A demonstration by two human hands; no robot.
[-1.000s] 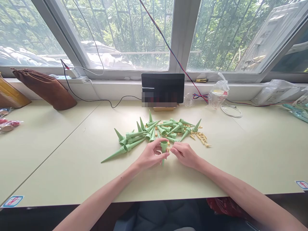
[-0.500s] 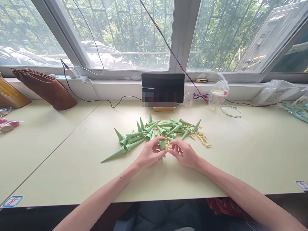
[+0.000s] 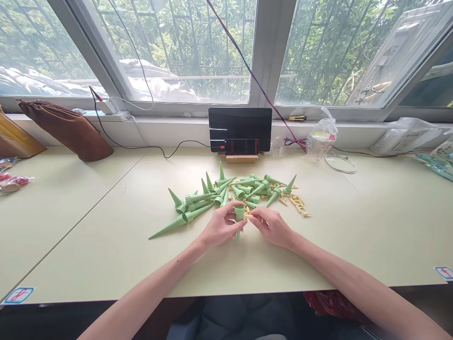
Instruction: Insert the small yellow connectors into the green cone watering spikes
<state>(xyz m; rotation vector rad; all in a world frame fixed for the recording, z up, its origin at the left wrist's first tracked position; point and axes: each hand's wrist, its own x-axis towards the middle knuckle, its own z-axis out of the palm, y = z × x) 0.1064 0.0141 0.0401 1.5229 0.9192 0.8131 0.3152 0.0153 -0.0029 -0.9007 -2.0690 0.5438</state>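
Note:
My left hand (image 3: 223, 223) is closed around a green plastic plant watering spike (image 3: 239, 213), its wide collar up and its point down. From the right, my right hand (image 3: 271, 225) pinches a small yellow plastic valve (image 3: 248, 216) against the spike's side, just under the collar. How deep the valve sits in the spike I cannot tell. Behind both hands lies a heap of green spikes (image 3: 198, 199), some upright on their collars and others on their sides. Small yellow valves (image 3: 297, 204) are scattered at the heap's right edge.
At the back, a black tablet (image 3: 240, 120) leans by the window sill, a phone (image 3: 242, 146) in front of it on a cardboard stand (image 3: 242, 159). A brown pouch (image 3: 71, 130) stands back left. A bagged cup (image 3: 321, 139) and a coiled white cable (image 3: 340, 163) are back right.
The fingers of my right hand have shifted slightly on the yellow valve at the spike's side. My left hand holds the spike in nearly the same place.

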